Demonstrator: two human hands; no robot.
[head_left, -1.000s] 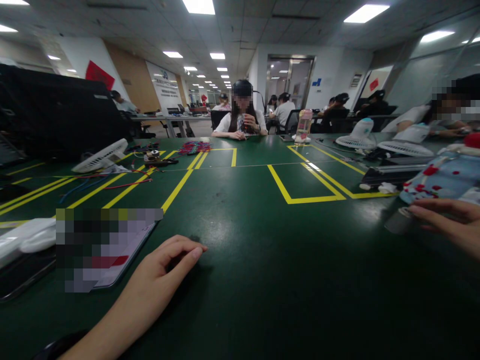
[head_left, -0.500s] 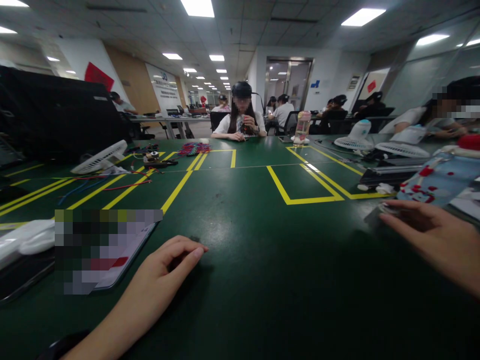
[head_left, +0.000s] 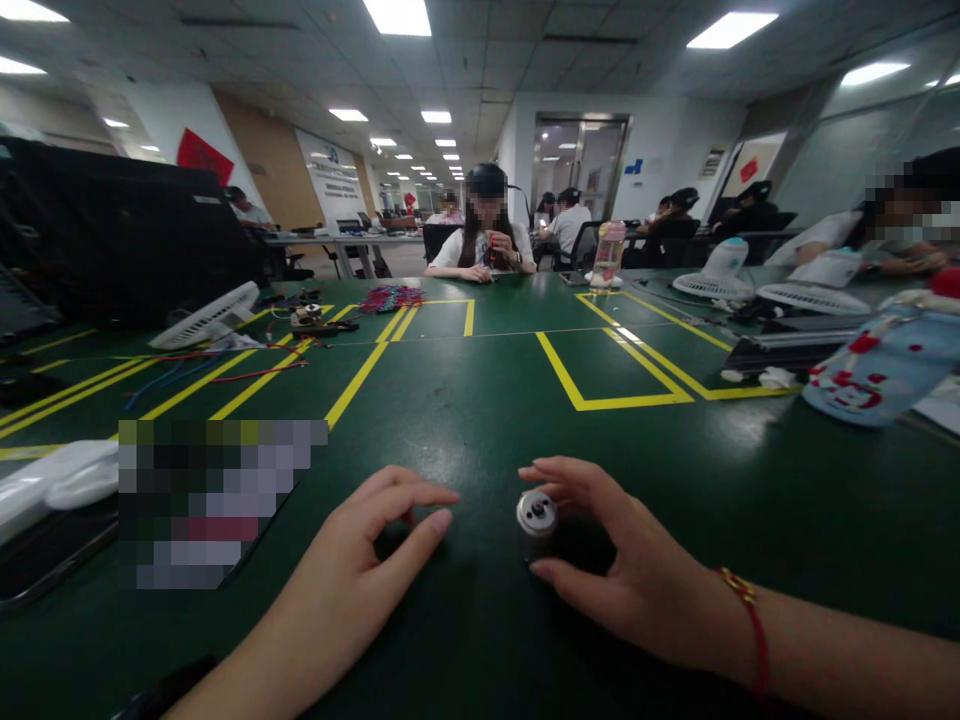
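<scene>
A small silver cylinder, like a little motor (head_left: 535, 519), stands upright on the green table (head_left: 480, 400) in front of me. My right hand (head_left: 630, 565) curls around it, thumb and fingers on its sides; a red bracelet sits on the wrist. My left hand (head_left: 360, 560) rests on the table a little to the left of the motor, fingers loosely curled and holding nothing. A phone (head_left: 210, 510) lies flat just left of that hand.
Yellow tape lines (head_left: 592, 385) mark boxes on the table. A small white fan (head_left: 206, 315), wires and parts lie far left. A patterned bottle (head_left: 881, 370), more fans (head_left: 712, 275) and a black bar sit right. People sit across the table.
My right hand has come from the right side of the table to the middle, bringing the small motor and setting it upright. My left hand shifted slightly toward it.
</scene>
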